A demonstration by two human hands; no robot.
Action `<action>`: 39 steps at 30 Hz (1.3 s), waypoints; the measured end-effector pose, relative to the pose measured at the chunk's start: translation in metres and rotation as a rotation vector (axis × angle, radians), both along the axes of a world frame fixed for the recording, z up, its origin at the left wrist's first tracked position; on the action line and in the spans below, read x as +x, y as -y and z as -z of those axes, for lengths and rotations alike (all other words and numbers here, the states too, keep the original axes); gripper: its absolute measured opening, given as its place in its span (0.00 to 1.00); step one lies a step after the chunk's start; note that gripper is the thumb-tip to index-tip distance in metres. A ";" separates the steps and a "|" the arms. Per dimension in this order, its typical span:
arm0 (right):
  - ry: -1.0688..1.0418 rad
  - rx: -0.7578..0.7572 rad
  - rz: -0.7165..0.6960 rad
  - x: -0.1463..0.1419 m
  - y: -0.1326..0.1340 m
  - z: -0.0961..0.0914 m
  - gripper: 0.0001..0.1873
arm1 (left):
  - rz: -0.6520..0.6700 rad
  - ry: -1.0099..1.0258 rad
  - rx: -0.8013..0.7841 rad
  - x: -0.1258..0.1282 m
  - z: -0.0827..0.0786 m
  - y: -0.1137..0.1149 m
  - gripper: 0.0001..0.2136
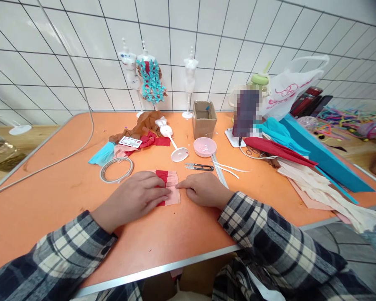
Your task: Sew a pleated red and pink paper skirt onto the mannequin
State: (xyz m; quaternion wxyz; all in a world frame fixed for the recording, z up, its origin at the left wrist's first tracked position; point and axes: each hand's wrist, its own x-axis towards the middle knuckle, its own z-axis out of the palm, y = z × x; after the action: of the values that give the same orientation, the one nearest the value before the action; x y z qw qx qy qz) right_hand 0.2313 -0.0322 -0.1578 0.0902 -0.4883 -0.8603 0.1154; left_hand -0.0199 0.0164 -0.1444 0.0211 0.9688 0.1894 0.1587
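A small piece of pink crepe paper (174, 197) with a red strip (161, 174) along it lies flat on the orange table (138, 251). Across its left part rests my left hand (139, 194), fingers stretched out and lying flat. My right hand (203, 189) touches the pink paper's right side with an extended index fingertip; its other fingers are curled in, and nothing shows in them. Just beyond the right hand are thread snips (203, 167). A roll of tape (116, 169) lies beyond my left hand. Part of the paper is hidden under the left fingers.
Behind stand a pink bowl (204, 147), a cardboard box (204, 121) and a white mini mannequin (191, 75); another mannequin (175, 146) lies down. One upright mannequin wears a blue ruffled dress (152, 81). Coloured crepe paper (278, 152) is piled right. A cable (84, 92) crosses the left side.
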 end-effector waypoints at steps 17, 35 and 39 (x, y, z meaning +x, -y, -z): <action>-0.441 0.155 0.326 0.033 -0.006 -0.006 0.18 | -0.155 -0.049 -0.017 0.005 0.006 0.002 0.17; -0.070 0.141 0.636 0.103 0.020 0.008 0.16 | -0.208 0.120 -0.130 0.004 0.001 0.007 0.14; 0.038 0.075 0.800 0.079 0.007 0.000 0.16 | -0.152 0.143 -0.141 0.006 0.002 0.009 0.14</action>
State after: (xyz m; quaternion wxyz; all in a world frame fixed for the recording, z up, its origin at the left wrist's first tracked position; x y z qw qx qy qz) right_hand 0.3100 -0.0397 -0.1574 0.1300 -0.7830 -0.6075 0.0307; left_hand -0.0137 0.0076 -0.1463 0.0902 0.9340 0.2711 0.2146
